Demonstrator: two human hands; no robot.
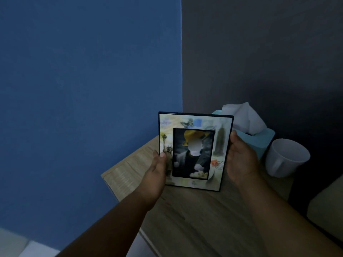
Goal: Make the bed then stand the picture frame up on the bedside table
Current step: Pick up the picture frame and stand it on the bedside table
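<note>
At centre, the left hand point(157, 166) and right hand point(241, 160) gripped the picture frame point(194, 151) upright on the tabletop point(194, 219); its rear stand, possibly folded, needed checking before release.

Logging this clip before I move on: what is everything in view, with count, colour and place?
picture frame: one, dark edge with pale patterned border, upright on the table, held at both sides
bedside table: one, light wood, in the wall corner
tissue box: one, light blue with a white tissue sticking out, behind the frame
mug: one, white, right of the tissue box
walls: two, blue at left, dark grey at right
left hand: one, on the frame's left edge
right hand: one, on its right edge
</note>
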